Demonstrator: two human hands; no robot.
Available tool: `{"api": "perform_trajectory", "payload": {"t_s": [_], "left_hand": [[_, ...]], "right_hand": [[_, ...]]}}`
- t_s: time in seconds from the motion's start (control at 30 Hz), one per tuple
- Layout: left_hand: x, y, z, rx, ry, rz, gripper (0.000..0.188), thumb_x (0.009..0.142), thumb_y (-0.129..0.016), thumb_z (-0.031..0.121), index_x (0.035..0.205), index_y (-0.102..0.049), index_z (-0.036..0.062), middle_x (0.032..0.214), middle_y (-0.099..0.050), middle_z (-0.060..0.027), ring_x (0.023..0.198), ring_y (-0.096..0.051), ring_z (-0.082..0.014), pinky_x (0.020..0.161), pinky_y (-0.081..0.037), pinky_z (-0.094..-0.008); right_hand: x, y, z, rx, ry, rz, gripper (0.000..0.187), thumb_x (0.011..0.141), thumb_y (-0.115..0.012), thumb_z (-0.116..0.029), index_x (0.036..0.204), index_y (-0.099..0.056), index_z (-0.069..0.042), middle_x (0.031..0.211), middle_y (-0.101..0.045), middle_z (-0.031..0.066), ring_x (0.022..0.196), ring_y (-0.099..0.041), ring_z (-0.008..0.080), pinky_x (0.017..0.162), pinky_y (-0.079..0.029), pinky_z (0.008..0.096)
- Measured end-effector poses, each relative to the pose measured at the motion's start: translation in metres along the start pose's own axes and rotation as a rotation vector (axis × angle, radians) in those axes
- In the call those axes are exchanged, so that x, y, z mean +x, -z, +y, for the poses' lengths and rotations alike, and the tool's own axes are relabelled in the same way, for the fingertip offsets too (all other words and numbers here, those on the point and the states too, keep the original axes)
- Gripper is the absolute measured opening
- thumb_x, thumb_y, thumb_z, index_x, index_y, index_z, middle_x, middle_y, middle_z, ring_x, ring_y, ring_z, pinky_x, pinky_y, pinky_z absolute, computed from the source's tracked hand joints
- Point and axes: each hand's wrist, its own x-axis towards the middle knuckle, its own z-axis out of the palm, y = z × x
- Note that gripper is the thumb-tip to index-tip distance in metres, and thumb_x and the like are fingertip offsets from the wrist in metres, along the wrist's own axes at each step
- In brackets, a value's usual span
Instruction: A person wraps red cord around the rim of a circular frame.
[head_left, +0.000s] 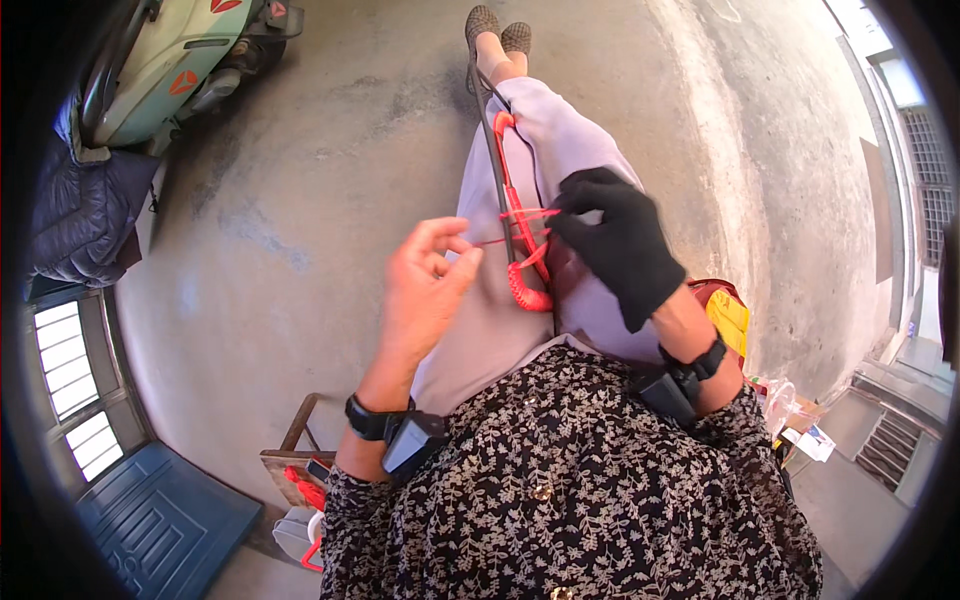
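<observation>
A dark rod frame [493, 150] lies lengthwise over my legs, between my hands. Red cord is wound tightly around its curved near end [528, 290], and more red shows along its right side up toward the knees. My bare left hand [425, 285] is to the left of the frame, thumb and fingertips pinched on a thin red cord [488, 242]. On the right, my right hand [625, 245] wears a black glove, its fingertips closed on strands of the same red cord [530, 214]. These strands cross over the rod. The exact grip inside the glove is partly hidden.
A scooter [180, 60] with a dark padded cover stands at the upper left. Beside my left arm is a wooden stool [285, 460] with red cord on it. A red and yellow bag [728, 315] sits by my right arm, near small packages [805, 440].
</observation>
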Motion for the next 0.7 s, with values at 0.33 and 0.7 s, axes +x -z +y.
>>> {"api": "perform_trajectory", "payload": {"t_s": [0.33, 0.7], "left_hand": [[-0.023, 0.001, 0.045, -1.276, 0.463, -0.436, 0.057, 0.096, -0.048, 0.039, 0.134, -0.038, -0.0022, 0.124, -0.048, -0.0159, 0.108, -0.051, -0.0207, 0.059, -0.052, -0.0246], [-0.052, 0.034, -0.013, -0.868, 0.536, -0.288, 0.029, 0.096, -0.053, 0.029, 0.101, -0.057, 0.0011, 0.060, -0.042, 0.0018, 0.051, -0.042, -0.0076, 0.042, -0.034, -0.0210]], "right_hand": [[-0.029, 0.057, -0.070, 0.646, -0.385, -1.013, 0.019, 0.087, -0.065, -0.018, 0.099, -0.062, -0.004, 0.073, -0.061, 0.0003, 0.058, -0.054, 0.0055, 0.052, -0.043, 0.0223], [-0.037, -0.021, -0.029, 0.014, -0.276, -0.572, 0.034, 0.079, -0.072, -0.032, 0.095, -0.060, -0.005, 0.074, -0.062, 0.0122, 0.067, -0.062, 0.0246, 0.063, -0.047, 0.0342]]}}
